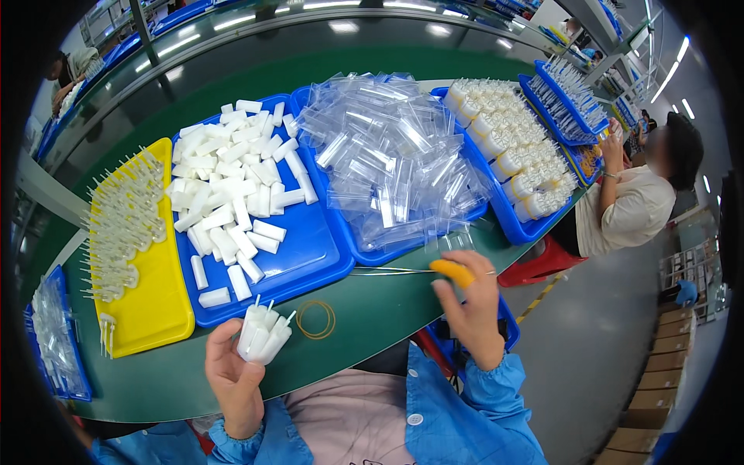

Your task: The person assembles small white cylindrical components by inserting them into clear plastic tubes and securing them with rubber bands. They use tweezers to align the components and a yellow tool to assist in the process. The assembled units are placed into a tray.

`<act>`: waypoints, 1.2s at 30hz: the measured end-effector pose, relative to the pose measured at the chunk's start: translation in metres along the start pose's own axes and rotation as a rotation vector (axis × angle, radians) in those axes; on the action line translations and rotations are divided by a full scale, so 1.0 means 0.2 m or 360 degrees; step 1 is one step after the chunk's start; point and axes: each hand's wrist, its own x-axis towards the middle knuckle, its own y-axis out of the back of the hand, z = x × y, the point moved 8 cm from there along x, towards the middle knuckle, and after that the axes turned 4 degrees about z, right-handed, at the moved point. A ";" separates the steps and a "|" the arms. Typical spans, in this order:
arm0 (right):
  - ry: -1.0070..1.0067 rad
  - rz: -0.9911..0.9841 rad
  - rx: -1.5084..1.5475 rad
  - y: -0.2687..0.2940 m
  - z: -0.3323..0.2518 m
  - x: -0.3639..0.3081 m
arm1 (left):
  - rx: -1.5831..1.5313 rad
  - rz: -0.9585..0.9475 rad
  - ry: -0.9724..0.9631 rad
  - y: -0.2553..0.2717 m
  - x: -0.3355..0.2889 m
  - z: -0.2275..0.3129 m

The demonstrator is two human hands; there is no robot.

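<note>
My left hand [236, 380] grips a small bundle of white plastic pieces [263, 335] with thin white stems sticking up, held over the near edge of the green table. My right hand [474, 310] is at the front edge of the tray of clear plastic sleeves [387, 155]. Its thumb and index finger are apart, and an orange finger cot [452, 272] covers one fingertip. Just beyond those fingers a clear sleeve [456, 239] overhangs the tray's rim. A thin metallic strip [391, 271] lies on the table, reaching toward the orange fingertip. Rubber bands [316, 319] lie between my hands.
A blue tray [310, 263] holds loose white blocks [232, 178]. Left of it, a yellow tray [151, 322] carries white stemmed parts [124, 225]. Bundled white parts [511, 147] fill a blue tray at right. Beyond sits a co-worker [639, 194] near a red stool [535, 267].
</note>
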 end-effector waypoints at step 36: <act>-0.0329 -0.0244 0.0557 -0.13 -0.15 -0.02 | 0.0017 -0.0009 -0.0078 0.08 0.01 0.01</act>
